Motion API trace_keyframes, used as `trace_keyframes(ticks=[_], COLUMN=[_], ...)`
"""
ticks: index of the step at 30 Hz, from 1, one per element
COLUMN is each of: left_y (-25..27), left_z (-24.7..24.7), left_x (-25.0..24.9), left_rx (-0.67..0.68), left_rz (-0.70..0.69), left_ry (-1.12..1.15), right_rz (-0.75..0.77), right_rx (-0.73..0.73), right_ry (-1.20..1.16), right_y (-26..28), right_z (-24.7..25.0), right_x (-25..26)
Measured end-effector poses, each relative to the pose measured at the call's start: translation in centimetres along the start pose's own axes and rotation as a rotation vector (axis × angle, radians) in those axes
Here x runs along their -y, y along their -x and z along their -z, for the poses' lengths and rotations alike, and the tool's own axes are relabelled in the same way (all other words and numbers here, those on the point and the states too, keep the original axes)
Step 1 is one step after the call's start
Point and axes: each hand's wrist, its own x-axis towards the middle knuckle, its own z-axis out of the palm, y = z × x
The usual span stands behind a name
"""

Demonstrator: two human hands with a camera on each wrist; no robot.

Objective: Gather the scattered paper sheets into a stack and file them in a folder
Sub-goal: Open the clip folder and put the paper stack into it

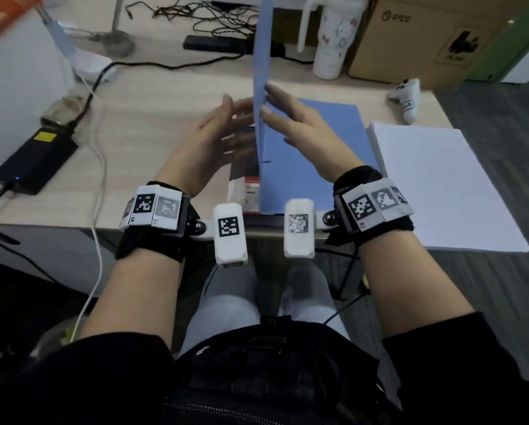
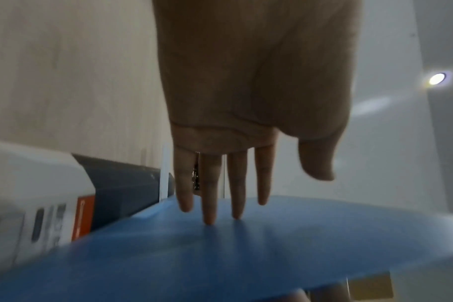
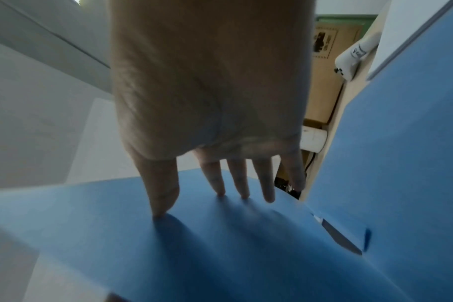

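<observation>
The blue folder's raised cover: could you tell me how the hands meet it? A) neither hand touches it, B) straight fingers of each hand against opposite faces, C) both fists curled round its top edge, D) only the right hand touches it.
B: the left hand and right hand press straight fingers on either face of the folder's upright cover.

Folder open on desk, cover upright between hands, paper stack to its right

From head height we look forward and down over the desk. Each wrist camera sits close behind its palm, facing along the fingers. All three views share the blue folder at twelve o'clock.
</observation>
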Motion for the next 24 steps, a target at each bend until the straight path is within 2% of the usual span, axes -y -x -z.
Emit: trace_keyframes(ticks=[7,12,15,18,22,24], left_y=[2.3,3.0,2.8,2.5,2.5,2.0], left_z=[4.1,6.9,8.7,9.7,10.2,10.3], left_x=[0.1,1.3,2.2,3.1,3.8,3.5], left_rx=[-0.295,-0.544,-0.825,-1.047,-1.163,-1.153], left_rz=[-0.095,-0.249,-0.288,-0.240,-0.175,-0.177], left_ry=[0.453,0.497,0.362,0.134,-0.174,-0.305], right_rz=[-0.231,-0.351,-0.366,-0.385,-0.393,-0.399], right_rx=[0.141,0.151,0.177,0.201,0.196,0.188], right_ry=[0.233,0.456,0.589,0.650,0.663,0.640], right_y=[-2.7,-3.2,-3.5,-3.7,-3.9,-4.1], right_z=[-4.4,-6.5,-6.6,-6.7,-6.7,-6.5], right_x=[-2.8,-4.2,-4.6,-4.8,-5.1,-5.1])
